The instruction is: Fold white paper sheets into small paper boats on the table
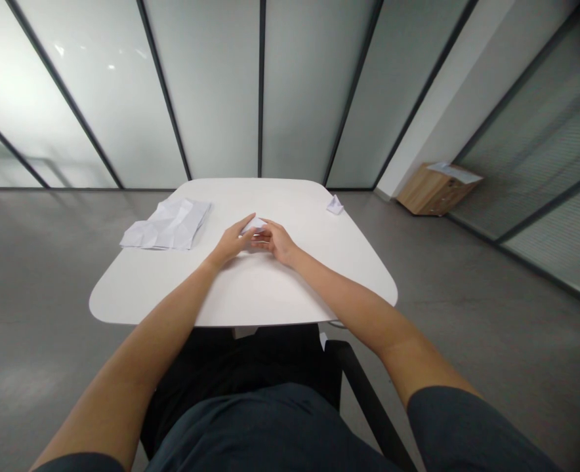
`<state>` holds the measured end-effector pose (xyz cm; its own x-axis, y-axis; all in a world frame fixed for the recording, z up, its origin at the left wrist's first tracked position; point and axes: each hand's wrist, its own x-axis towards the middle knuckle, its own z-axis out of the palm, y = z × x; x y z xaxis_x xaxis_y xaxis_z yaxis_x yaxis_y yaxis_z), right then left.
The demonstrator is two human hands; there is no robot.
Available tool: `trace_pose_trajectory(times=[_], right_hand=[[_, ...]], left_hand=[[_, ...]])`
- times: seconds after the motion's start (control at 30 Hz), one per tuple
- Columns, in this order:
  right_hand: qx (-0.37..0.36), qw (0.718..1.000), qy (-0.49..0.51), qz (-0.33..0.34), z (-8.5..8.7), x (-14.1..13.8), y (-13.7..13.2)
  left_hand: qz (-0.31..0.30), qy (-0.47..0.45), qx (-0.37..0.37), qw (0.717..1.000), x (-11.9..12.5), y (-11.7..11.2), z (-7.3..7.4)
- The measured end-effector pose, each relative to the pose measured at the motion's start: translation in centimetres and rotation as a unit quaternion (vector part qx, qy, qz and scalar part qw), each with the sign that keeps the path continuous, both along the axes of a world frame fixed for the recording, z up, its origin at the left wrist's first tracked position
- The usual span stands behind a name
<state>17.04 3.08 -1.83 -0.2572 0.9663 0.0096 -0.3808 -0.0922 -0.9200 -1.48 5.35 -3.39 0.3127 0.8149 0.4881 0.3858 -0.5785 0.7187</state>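
A small folded piece of white paper (pixel 254 225) is held between my two hands, a little above the middle of the white table. My left hand (pixel 233 240) grips its left side with the thumb and fingers closed on it. On the right, my right hand (pixel 277 240) pinches the paper's other edge, its lower fingers curled beneath. Parts of the paper are hidden behind the fingers, so its full shape does not show.
Creased white paper sheets (pixel 169 224) lie on the left of the white table (pixel 250 295). A small folded paper piece (pixel 335 205) sits near the right edge. A chair armrest (pixel 363 393) is at my right; a wooden cabinet (pixel 437 189) stands on the floor beyond.
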Motion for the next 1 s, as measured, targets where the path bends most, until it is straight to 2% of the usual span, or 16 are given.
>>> trace_pose_trajectory(times=[0.1, 0.2, 0.4, 0.5, 0.63, 1.0], right_hand=[[0.009, 1.0, -0.008, -0.009, -0.1, 0.1, 0.3], [0.013, 0.999, -0.021, -0.023, -0.2, 0.1, 0.5], [0.005, 0.999, -0.015, -0.035, -0.2, 0.1, 0.7], [0.002, 0.999, -0.009, -0.031, -0.2, 0.2, 0.7], [-0.007, 1.0, 0.003, -0.029, -0.3, 0.3, 0.7], [-0.014, 0.998, 0.016, -0.062, -0.2, 0.6, 0.6]], left_hand=[[0.015, -0.023, -0.019, 0.999, -0.1, 0.4, -0.3], [0.031, -0.022, -0.001, 0.999, -0.2, 0.6, -0.4], [-0.019, -0.103, -0.055, 0.993, -0.2, -0.1, 0.2], [-0.019, -0.136, -0.076, 0.988, 0.0, -0.2, 0.4], [-0.008, -0.146, -0.092, 0.985, -0.1, -0.2, 0.5], [-0.05, -0.127, -0.136, 0.981, -0.3, -0.4, 0.5]])
